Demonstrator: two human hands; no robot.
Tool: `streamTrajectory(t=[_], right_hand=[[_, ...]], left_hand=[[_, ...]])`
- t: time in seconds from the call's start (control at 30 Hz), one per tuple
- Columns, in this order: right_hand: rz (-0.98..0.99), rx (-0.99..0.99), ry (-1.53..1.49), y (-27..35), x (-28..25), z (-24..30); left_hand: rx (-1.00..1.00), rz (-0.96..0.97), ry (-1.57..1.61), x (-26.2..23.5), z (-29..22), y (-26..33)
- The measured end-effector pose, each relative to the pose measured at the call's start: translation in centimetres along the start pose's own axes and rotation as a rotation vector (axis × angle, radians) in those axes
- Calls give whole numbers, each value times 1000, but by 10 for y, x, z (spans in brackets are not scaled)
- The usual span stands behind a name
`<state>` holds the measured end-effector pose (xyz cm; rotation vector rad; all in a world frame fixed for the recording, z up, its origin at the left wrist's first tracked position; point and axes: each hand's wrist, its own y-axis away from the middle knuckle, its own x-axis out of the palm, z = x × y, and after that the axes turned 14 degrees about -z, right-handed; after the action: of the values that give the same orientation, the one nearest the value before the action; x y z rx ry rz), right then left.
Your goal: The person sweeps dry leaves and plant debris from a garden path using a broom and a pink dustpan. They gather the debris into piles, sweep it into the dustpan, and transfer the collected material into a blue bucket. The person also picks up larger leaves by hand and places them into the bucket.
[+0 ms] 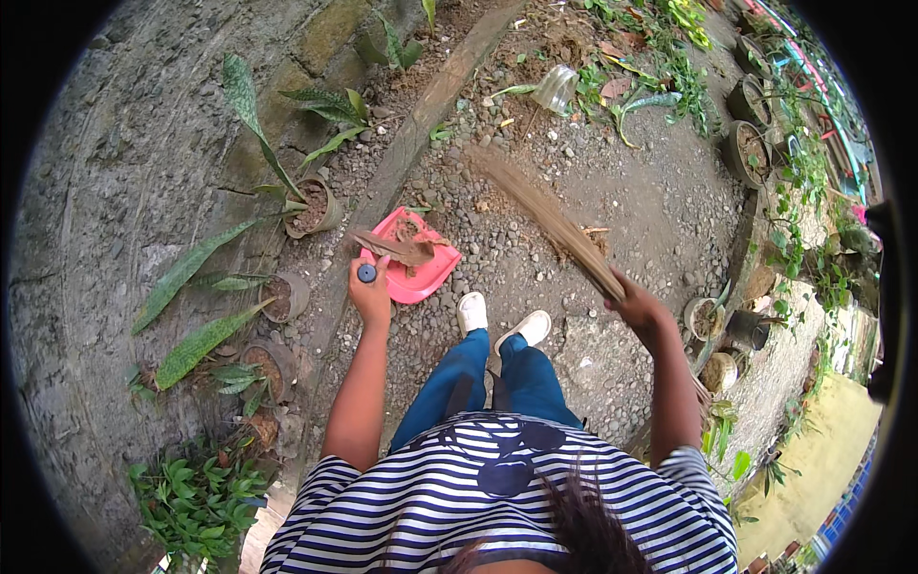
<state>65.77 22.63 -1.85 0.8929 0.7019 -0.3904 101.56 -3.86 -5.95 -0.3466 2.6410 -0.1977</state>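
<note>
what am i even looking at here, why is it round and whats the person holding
No machine is working here: these are a person's bare hands. The one picture comes from a wide fisheye camera on their head, looking down, hence the round look. The left hand holds a pink dustpan by its handle, with brown dry leaves in it. The right hand grips a stick broom, its far end blurred. On the gravelly ground lies a clear plastic container; potted plants sit beside the wall at left.

Earthen ground (660,201) with pebbles (497,253), a clear plastic container (557,89), brown leaves (617,88)
</note>
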Motion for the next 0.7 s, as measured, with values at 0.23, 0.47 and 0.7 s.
streamTrajectory(t=[0.23,0.47,0.7], right_hand=[[276,-62,464,-30,107,88],[434,135,-83,77,31,10],[-90,412,-358,236,21,-144]], left_hand=[[61,20,-16,0,2,-1],[-35,68,45,-16,9,-4],[-36,171,-1,-36,34,-6]])
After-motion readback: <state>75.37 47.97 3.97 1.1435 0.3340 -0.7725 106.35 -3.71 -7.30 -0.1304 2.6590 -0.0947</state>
